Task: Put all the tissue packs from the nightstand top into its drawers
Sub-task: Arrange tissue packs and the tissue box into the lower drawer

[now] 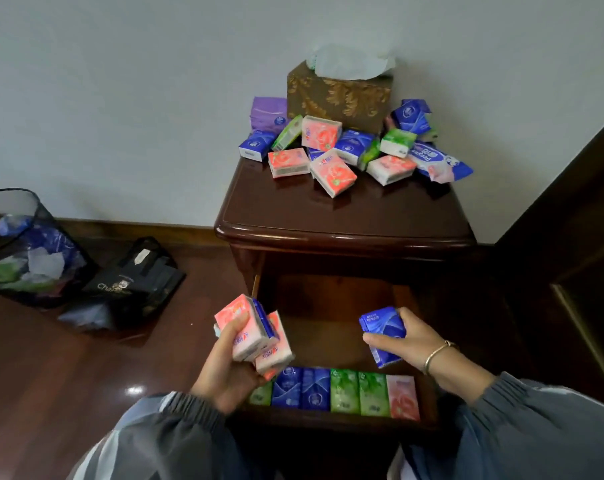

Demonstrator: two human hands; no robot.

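Drawer [328, 419] holds one row of packs [335, 393]. Fingers of left hand [224, 368] curl round pink packs [245, 327]; right hand [411, 344] likewise grips blue pack [383, 322]. Many loose packs [331, 171] remain on nightstand top [328, 213].

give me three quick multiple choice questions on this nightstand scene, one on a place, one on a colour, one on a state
1. Where does the brown tissue box stand?
A) on the floor
B) at the back of the nightstand top
C) in the mesh bin

2. What colour is the pack at the right end of the row in the open drawer?
A) pink
B) purple
C) blue

3. What is the right hand doing?
A) hanging empty
B) pushing the drawer shut
C) gripping a blue tissue pack

Answers:
1 B, it stands against the wall behind the loose packs.
2 A, the row ends in a pink pack.
3 C, the hand is curled round the blue pack above the drawer.
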